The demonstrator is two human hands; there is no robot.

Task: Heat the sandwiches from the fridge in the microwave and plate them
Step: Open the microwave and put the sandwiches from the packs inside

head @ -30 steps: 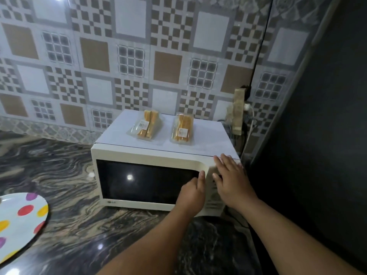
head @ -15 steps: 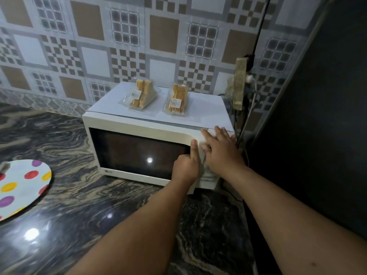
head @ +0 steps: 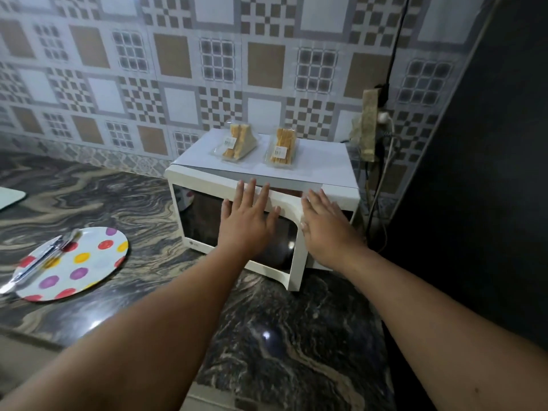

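Observation:
A white microwave (head: 314, 169) stands on the dark marble counter against the tiled wall. Its door (head: 204, 185) hangs partly ajar, with the right edge swung out towards me. My left hand (head: 246, 223) lies flat on the door front, fingers spread and tips at its top edge. My right hand (head: 326, 229) rests flat on the control panel side, holding nothing. Two wrapped sandwiches sit on the microwave's top, one on the left (head: 237, 142) and one on the right (head: 283, 146). A white plate with coloured dots (head: 89, 262) lies on the counter to the left.
Metal tongs (head: 41, 259) lie across the plate's left side. A wall socket with plugs and cables (head: 370, 129) hangs just right of the microwave. A tall dark surface (head: 474, 173) closes off the right. A white object (head: 9, 197) shows at the far left edge.
The microwave door has swung partly out from shut. My left hand went from a fist at the door's edge to flat on the door front. The view has shifted right and back.

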